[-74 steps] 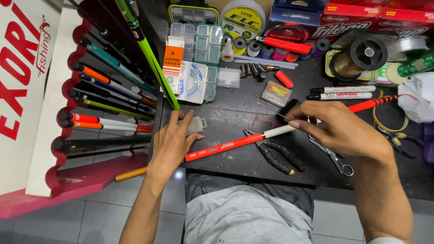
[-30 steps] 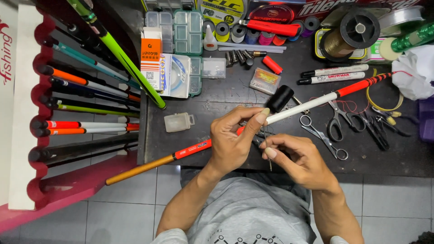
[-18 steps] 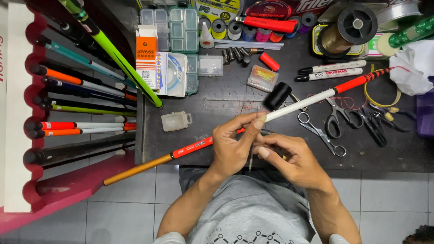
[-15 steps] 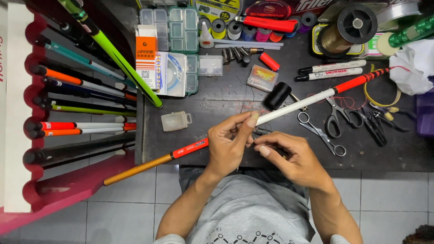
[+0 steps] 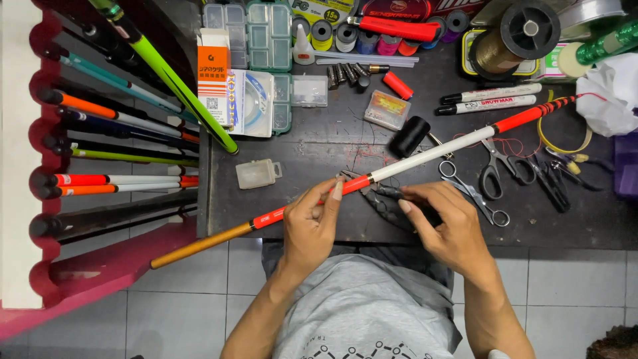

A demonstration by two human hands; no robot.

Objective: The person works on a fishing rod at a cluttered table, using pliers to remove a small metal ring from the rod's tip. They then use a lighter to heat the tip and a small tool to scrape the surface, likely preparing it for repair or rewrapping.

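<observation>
Fingers of the left hand (image 5: 312, 223) pinch a slim glossy rod (image 5: 372, 178), banded amber, red and white, slanting across the dark scuffed table (image 5: 319, 143). Right hand (image 5: 445, 223) curls loosely on black pliers (image 5: 380, 199) just beneath the rod; steel scissors (image 5: 473, 194) lie beside it.

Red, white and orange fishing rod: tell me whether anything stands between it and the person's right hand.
Nothing visible does. The left hand grips the red, white and orange fishing rod; the right hand lies just below it, over dark pliers.

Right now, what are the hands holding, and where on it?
Left hand grips the fishing rod at its red section, beside the white part. Right hand pinches a dark pliers-like tool by its handles; the exact grip is partly hidden.
</observation>
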